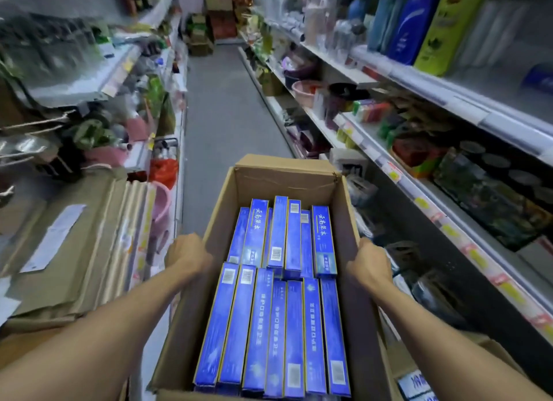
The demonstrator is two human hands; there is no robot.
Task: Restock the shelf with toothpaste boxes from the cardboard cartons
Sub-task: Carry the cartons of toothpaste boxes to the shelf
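An open cardboard carton (287, 176) is held up in front of me in a shop aisle. Several long blue toothpaste boxes (278, 326) lie flat inside it in two rows. My left hand (187, 254) grips the carton's left wall from outside. My right hand (371, 263) grips the right wall. Both forearms reach in from the bottom of the view. The fingers under the carton are hidden.
Shelves (443, 221) with packaged goods line the right side, with bottles (413, 20) on the top tier. Flattened cardboard (74, 251) is stacked at the left. Another carton (493, 358) sits low right. The grey aisle floor (227, 107) runs ahead to stacked goods.
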